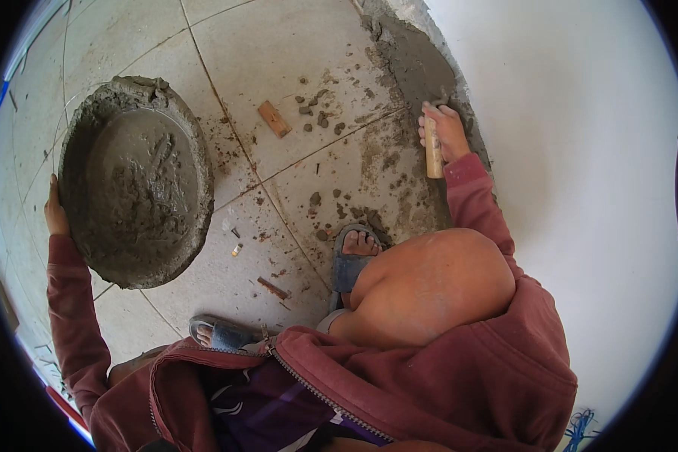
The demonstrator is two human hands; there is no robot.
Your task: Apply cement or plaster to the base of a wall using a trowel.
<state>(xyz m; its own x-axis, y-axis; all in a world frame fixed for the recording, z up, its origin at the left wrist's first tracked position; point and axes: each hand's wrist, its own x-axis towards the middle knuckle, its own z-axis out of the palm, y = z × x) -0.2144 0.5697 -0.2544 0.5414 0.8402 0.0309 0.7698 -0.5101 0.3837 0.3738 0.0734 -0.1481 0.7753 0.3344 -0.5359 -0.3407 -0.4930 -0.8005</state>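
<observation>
My right hand (pixel 450 134) is closed round the wooden handle (pixel 434 160) of a trowel, at the foot of the white wall. Its blade can hardly be told from the wet grey mortar (pixel 420 66) banked along the wall's base. On the far left, my left hand (pixel 55 211) holds the outer side of a round basin (pixel 202 162), the fingers partly hidden by its wall. Wet mortar (pixel 147 181) lies inside the basin, and dried mortar crusts its rim.
Tiled floor (pixel 237 45) spreads around me, strewn with mortar crumbs (pixel 322 119). A reddish-brown broken piece (pixel 274 119) lies between basin and wall. My sandalled foot (pixel 358 252) stands near the mortar strip. The white wall (pixel 580 166) rises on the right; blue string (pixel 580 429) lies at lower right.
</observation>
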